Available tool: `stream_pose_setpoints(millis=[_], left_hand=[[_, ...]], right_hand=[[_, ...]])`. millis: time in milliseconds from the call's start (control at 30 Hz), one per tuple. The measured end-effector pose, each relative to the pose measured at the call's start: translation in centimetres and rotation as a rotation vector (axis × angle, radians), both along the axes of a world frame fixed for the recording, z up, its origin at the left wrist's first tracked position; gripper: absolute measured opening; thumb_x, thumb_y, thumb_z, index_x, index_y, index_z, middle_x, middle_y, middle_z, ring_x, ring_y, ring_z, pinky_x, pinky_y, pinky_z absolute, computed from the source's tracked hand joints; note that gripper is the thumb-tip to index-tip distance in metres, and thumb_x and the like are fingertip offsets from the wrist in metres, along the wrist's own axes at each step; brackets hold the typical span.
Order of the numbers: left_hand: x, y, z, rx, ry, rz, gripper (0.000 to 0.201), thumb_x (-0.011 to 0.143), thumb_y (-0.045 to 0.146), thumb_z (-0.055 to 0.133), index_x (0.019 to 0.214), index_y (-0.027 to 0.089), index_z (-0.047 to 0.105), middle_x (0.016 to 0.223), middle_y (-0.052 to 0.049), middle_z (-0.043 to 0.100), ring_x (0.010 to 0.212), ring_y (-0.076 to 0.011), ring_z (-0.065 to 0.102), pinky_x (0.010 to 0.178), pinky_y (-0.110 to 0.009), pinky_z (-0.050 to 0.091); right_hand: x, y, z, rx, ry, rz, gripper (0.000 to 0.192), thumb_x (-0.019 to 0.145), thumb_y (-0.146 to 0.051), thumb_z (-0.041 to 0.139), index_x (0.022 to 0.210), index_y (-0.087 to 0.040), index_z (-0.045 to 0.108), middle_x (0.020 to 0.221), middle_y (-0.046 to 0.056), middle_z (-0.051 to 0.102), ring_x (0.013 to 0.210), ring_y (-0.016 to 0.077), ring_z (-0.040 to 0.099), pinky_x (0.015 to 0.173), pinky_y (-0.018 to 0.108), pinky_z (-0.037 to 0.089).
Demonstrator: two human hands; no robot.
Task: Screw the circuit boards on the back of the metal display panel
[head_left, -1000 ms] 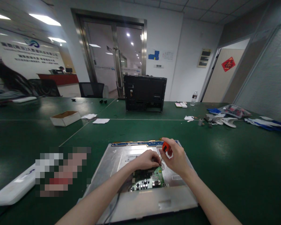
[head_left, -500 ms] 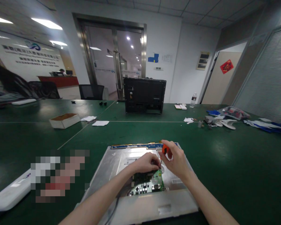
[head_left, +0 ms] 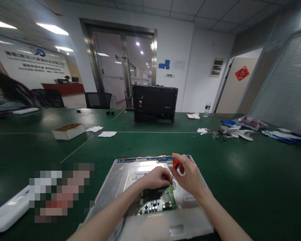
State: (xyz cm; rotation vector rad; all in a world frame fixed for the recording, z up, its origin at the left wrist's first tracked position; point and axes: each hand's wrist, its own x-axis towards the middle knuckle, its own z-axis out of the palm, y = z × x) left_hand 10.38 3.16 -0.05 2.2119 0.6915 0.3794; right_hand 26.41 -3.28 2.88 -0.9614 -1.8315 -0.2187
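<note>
A metal-backed display panel (head_left: pixel 107 187) lies flat in front of me, with a blue circuit strip (head_left: pixel 137 159) along its far edge. On its middle sits a green circuit board (head_left: pixel 169 197). My right hand (head_left: pixel 189 174) is closed around the orange handle of a screwdriver (head_left: pixel 176 163), whose thin shaft points down to the board's far right corner. Beside that shaft, my left hand (head_left: pixel 158 177) is closed, its fingertips pinched at the board's far edge; whatever they hold is hidden. A dark cable (head_left: pixel 122 224) runs off the panel's near left.
A black monitor housing (head_left: pixel 155 104) stands across the green table (head_left: pixel 240 187). To the left are an open white box (head_left: pixel 69 131), papers (head_left: pixel 107 134) and a long white object (head_left: pixel 10 211). Metal parts, bags and a water bottle (head_left: pixel 207 109) lie or stand at the right.
The whole view has shifted slightly, so things appear a little lower. My hands hold nearly the same pose, with the screwdriver's handle turned slightly.
</note>
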Motion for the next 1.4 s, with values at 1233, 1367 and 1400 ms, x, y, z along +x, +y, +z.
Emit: stream_pose_setpoints(millis=[1233, 1367, 1400], left_hand=[[-0.01, -0.17, -0.09, -0.059, -0.008, 0.026, 0.018, 0.064, 0.005, 0.057, 0.074, 0.014, 0.07, 0.066, 0.002, 0.064, 0.063, -0.0129, 0.055, 0.061, -0.019, 0.041], [0.0, -0.26, 0.03, -0.055, 0.015, 0.046, 0.017, 0.063, 0.005, 0.057, 0.071, 0.014, 0.069, 0.063, 0.003, 0.062, 0.061, -0.0124, 0.054, 0.059, -0.019, 0.041], [0.0, -0.27, 0.05, -0.054, 0.016, 0.045, 0.017, 0.063, 0.005, 0.057, 0.071, 0.014, 0.069, 0.063, 0.003, 0.061, 0.061, -0.0124, 0.054, 0.06, -0.019, 0.041]], right_hand=[[-0.01, 0.01, 0.18, -0.066, 0.015, 0.012, 0.044, 0.084, -0.015, 0.048, 0.127, -0.019, 0.043, 0.076, 0.0, 0.057, 0.048, 0.0088, 0.049, 0.046, 0.021, 0.039], [0.06, 0.41, -0.38, -0.046, 0.024, -0.012, 0.035, 0.086, -0.019, 0.05, 0.121, -0.02, 0.047, 0.074, -0.002, 0.054, 0.046, 0.0078, 0.045, 0.046, 0.021, 0.038], [0.08, 0.47, -0.47, -0.045, 0.021, -0.017, 0.034, 0.086, -0.02, 0.05, 0.12, -0.021, 0.047, 0.074, -0.002, 0.054, 0.046, 0.0077, 0.044, 0.046, 0.021, 0.037]])
